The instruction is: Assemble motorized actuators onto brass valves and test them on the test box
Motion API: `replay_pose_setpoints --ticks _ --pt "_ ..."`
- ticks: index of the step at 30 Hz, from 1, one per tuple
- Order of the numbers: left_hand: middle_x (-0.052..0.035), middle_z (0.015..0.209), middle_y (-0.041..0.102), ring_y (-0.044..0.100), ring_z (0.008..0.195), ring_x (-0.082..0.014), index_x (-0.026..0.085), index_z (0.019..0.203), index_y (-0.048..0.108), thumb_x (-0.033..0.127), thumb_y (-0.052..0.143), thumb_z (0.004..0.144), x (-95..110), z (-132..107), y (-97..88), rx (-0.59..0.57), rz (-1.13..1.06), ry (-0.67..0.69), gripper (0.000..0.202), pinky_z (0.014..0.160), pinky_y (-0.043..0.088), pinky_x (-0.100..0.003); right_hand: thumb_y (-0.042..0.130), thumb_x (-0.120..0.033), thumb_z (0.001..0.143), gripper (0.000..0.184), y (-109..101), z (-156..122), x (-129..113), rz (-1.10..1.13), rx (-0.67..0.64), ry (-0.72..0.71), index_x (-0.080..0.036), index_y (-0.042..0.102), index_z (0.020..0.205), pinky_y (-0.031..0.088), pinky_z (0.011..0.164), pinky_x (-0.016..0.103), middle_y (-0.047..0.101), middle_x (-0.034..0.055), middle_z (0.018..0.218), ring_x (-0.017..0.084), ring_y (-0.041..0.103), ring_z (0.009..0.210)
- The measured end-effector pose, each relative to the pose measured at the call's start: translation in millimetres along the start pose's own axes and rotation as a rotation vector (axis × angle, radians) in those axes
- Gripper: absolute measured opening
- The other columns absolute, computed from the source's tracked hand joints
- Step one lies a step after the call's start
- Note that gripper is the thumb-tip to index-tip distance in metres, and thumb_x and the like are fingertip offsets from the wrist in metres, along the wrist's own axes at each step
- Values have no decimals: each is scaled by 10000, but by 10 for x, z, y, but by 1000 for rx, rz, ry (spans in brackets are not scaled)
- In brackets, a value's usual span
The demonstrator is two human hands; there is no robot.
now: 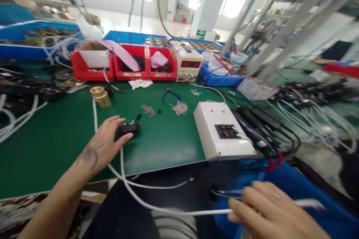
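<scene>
My left hand (104, 144) rests on the green mat (56, 134), fingers curled round a small black part (128, 128) from which a white cable (131, 190) runs. Down at the lower right, over a blue bin (305, 194), my right hand (269, 213) pinches the far stretch of the same white cable; the hand is blurred by motion. A white box with red and black terminals (223, 130) lies on the mat to the right of the black part.
Piles of small metal parts (179, 108) and blue-handled pliers (169, 94) lie mid-mat. A brass fitting (100, 96) stands at the left. Red bins (123, 63) and a power supply (188, 65) line the back. Black adapters with cables (260, 123) lie at the right.
</scene>
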State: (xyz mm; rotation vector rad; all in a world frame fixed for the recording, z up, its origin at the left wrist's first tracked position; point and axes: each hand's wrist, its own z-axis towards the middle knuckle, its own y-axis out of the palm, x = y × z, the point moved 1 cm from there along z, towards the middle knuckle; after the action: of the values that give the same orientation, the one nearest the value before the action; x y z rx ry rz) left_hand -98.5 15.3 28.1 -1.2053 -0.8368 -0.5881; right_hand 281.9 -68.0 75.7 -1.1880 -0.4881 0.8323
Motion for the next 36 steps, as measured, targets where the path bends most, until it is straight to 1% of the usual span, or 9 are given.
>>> replay_pose_setpoints --ticks 3,8,11,15,17,20,24,30,36 --pt "-96 1497 570 487 1419 -361 241 1265 649 670 617 847 321 -313 222 -140 -32 52 600 1262 270 -562 481 -93 992 293 204 413 -377 1 -88 -189 -162 634 752 422 622 369 537 51 731 205 480 665" --pt "-125 1229 736 703 1109 -261 220 1336 654 655 585 947 705 -688 745 -1022 -660 -375 588 1041 535 -387 623 -128 982 214 915 690 -666 290 -45 -523 -147 659 772 434 638 288 580 41 771 179 549 789" --pt "-62 999 732 649 792 -125 207 1214 743 561 699 918 837 -597 899 -945 -905 -431 464 793 559 -216 627 -104 978 111 1079 709 -663 400 -292 -593 -135 732 959 485 701 263 693 58 896 176 627 920" --pt "52 599 401 354 566 -77 216 927 774 612 760 844 921 -439 875 -498 -930 -341 405 551 408 -137 575 -144 1028 178 942 590 -492 719 -355 -439 -93 694 1151 511 902 216 732 96 1162 166 664 1087" --pt "54 598 369 318 571 -88 210 803 714 641 767 823 916 -451 856 -368 -885 -305 435 532 366 -156 562 -234 1052 191 877 390 -301 940 -300 -55 -104 699 1085 515 919 205 743 86 1138 151 693 1028" --pt "39 635 436 365 597 -105 205 804 682 663 699 872 873 -547 891 -424 -801 -246 464 559 372 -206 651 -229 972 106 936 -120 138 1043 -310 919 -168 734 949 506 704 202 745 0 853 111 665 673" --pt "23 673 513 437 626 -115 208 846 703 682 617 919 868 -663 945 -540 -717 -217 488 622 398 -234 742 -281 863 334 1255 -690 747 895 -70 1349 -96 691 1136 361 501 221 502 -47 511 114 462 446" --pt "16 685 541 439 648 -116 212 834 714 672 631 916 987 -741 919 -672 -733 -278 474 623 375 -230 783 -745 671 718 1787 -694 1034 1164 362 1370 -146 645 1041 433 574 217 501 -37 664 84 440 556" --pt "33 606 443 309 584 -100 197 959 789 557 656 946 1048 -795 894 -804 -1024 -451 384 578 313 -219 906 -630 656 607 1546 -530 502 1598 491 1023 -169 520 740 440 537 178 477 -32 679 61 448 550"
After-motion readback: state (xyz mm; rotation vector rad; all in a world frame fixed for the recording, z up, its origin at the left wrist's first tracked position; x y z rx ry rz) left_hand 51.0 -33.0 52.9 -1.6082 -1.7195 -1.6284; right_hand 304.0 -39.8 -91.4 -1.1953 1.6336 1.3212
